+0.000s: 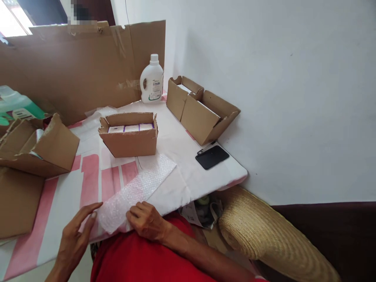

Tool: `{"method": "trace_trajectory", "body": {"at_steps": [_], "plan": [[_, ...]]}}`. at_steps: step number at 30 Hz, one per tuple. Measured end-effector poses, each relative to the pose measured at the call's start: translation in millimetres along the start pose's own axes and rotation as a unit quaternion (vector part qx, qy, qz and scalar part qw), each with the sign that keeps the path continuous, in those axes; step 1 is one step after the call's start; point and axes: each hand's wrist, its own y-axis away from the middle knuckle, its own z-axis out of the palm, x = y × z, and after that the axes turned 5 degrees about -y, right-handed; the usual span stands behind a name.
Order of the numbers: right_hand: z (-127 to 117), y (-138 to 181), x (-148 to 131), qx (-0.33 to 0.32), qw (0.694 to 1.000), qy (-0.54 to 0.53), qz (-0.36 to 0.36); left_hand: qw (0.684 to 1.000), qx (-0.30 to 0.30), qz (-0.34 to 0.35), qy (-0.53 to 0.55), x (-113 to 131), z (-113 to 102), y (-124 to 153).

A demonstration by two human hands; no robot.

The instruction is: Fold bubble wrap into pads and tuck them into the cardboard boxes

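Note:
A strip of clear bubble wrap (141, 188) lies slantwise on the cloth-covered table, its near end at the front edge. My right hand (147, 221) is closed, its curled fingers at the right side of that near end. On the other side, my left hand (76, 233) has its thumb and forefinger apart, the tips close beside the wrap; its other fingers are partly hidden. Just beyond the strip stands an open cardboard box (131, 144) holding white packs with purple edges.
At the left are more cardboard boxes (58, 145) and a bottle of green liquid (22, 103). A white jug (152, 84), two joined boxes (199, 113) and a black phone (212, 157) stand or lie rightward. A straw hat (264, 231) is below the table's right edge.

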Motion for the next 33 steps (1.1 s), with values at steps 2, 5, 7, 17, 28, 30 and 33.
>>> {"method": "trace_trajectory", "body": {"at_steps": [2,5,7,17,28,30,33], "plan": [[-1.5,9.7,1.8,0.023,0.998,-0.055,0.03,0.995,-0.043,-0.046,0.079,-8.9,-5.0,-4.0],[-7.2,23.1,0.8,0.086,0.977,-0.174,0.094,0.969,-0.152,-0.012,0.193,-12.0,-0.6,-12.7],[-13.1,28.1,-1.6,0.136,0.949,-0.246,0.143,0.953,-0.216,0.027,0.21,-7.1,6.8,-17.6],[-42.8,38.9,-2.5,0.173,0.854,-0.407,0.275,0.968,-0.217,0.052,0.113,29.2,31.6,-37.3],[-46.0,45.1,8.8,0.233,0.813,-0.32,0.427,0.962,-0.183,-0.063,0.193,65.9,75.8,-41.6],[-43.4,46.3,11.2,0.243,0.827,-0.261,0.435,0.968,-0.166,-0.063,0.18,68.9,83.6,-41.5],[-39.2,48.0,14.1,0.223,0.844,-0.196,0.447,0.982,-0.131,-0.048,0.131,67.9,95.8,-41.4]]}}
